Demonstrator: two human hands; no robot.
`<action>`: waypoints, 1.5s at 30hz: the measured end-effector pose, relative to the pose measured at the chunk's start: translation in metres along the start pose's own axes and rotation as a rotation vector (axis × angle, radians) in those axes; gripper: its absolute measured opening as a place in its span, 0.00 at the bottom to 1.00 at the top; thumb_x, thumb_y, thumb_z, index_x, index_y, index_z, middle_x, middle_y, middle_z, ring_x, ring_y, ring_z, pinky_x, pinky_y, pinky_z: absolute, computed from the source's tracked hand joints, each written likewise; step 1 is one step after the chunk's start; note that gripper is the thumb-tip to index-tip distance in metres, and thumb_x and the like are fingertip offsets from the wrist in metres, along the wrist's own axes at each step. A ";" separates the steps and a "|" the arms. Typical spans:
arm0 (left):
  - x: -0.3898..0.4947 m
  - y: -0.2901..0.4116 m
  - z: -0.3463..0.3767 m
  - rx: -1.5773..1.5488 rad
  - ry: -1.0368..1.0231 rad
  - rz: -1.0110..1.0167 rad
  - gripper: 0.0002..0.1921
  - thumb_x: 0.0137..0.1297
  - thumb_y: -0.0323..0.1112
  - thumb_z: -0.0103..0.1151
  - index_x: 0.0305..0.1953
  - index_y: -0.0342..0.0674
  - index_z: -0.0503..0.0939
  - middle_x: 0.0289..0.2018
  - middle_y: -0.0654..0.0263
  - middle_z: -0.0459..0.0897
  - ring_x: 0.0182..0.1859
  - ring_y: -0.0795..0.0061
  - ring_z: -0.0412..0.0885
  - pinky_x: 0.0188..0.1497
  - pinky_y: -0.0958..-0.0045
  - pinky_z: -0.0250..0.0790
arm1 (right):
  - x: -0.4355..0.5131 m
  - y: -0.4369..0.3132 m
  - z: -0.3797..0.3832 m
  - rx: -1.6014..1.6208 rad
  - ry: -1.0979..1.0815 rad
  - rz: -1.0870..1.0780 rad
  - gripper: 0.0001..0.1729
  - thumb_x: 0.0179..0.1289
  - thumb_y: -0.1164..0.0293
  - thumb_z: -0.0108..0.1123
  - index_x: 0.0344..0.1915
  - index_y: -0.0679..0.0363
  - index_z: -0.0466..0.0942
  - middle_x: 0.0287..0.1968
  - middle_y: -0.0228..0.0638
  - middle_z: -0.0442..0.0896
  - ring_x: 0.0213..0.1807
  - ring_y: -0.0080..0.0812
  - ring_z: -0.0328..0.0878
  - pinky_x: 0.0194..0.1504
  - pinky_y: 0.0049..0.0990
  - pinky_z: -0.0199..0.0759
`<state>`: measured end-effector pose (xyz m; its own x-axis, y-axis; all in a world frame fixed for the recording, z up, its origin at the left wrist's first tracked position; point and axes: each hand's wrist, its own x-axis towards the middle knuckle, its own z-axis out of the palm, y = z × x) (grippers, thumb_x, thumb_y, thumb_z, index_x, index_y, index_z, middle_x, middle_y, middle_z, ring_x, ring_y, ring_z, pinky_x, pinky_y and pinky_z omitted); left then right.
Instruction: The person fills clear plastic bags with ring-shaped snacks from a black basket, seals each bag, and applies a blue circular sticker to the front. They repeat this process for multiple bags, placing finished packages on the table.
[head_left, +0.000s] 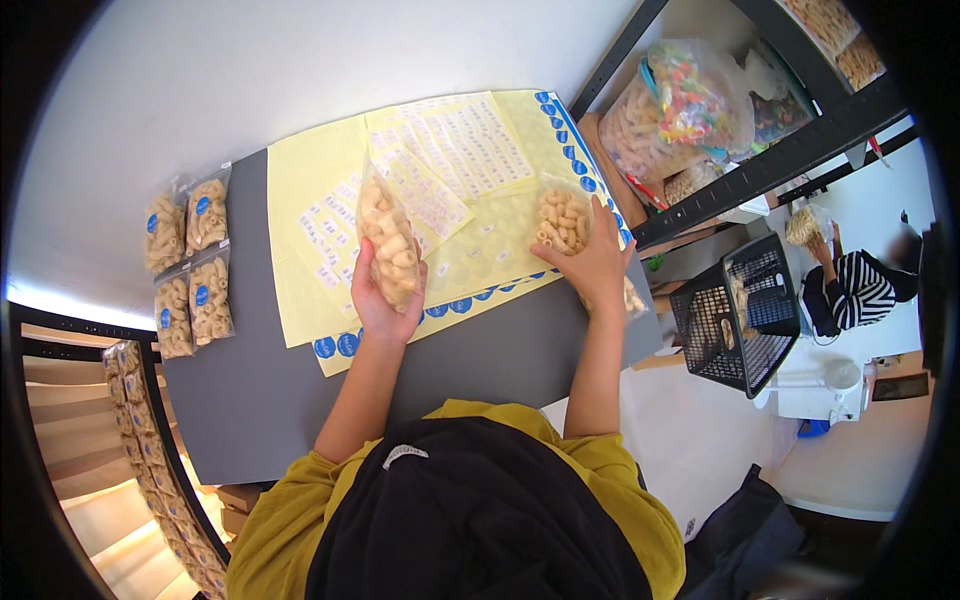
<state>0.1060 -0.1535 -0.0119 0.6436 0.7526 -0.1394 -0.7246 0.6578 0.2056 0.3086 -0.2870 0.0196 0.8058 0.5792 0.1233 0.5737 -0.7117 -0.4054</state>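
Note:
My left hand (388, 300) is closed around a clear bag of pale tube-shaped snacks (388, 240), held tilted up above the yellow sticker sheets (300, 195). At the right part of the sheets, my right hand (589, 255) has thumb and fingers spread against the side of a second clear snack bag (562, 221); how firmly it grips is unclear. Part of another bag (634, 297) shows beside my right wrist. White sheets of small printed labels (472, 142) lie on the yellow ones, which carry round blue stickers (459, 304) along their edges.
Several bags with blue stickers (211, 292) lie on the grey table (480, 367) at left. A black metal shelf (765, 161) with a bag of colourful items (694, 97) stands at right. Beyond the table are a black plastic crate (757, 322) and a person in striped sleeves (862, 289) holding a bag.

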 end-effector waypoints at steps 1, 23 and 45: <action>0.000 0.000 0.000 0.005 0.010 -0.005 0.24 0.66 0.47 0.43 0.56 0.36 0.63 0.45 0.65 0.74 0.41 0.75 0.74 0.36 0.77 0.69 | 0.001 -0.006 0.001 -0.024 0.016 0.001 0.65 0.25 0.36 0.68 0.63 0.59 0.56 0.63 0.52 0.58 0.68 0.43 0.51 0.64 0.57 0.26; 0.001 -0.003 -0.002 0.140 0.048 0.032 0.23 0.65 0.48 0.43 0.55 0.40 0.65 0.44 0.67 0.75 0.42 0.76 0.74 0.37 0.77 0.68 | 0.039 -0.019 0.044 0.306 0.017 -0.312 0.42 0.31 0.66 0.66 0.55 0.55 0.68 0.62 0.52 0.56 0.62 0.51 0.56 0.59 0.42 0.54; 0.007 -0.012 -0.010 0.273 0.098 -0.089 0.20 0.63 0.44 0.46 0.54 0.43 0.66 0.43 0.68 0.75 0.44 0.76 0.73 0.43 0.71 0.66 | 0.143 0.093 0.039 0.049 0.033 -0.039 0.09 0.47 0.71 0.58 0.26 0.66 0.81 0.24 0.49 0.80 0.30 0.42 0.80 0.37 0.34 0.72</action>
<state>0.1169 -0.1562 -0.0250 0.6651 0.7005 -0.2589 -0.5646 0.6986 0.4396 0.4712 -0.2548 -0.0360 0.7877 0.5922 0.1697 0.5977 -0.6681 -0.4432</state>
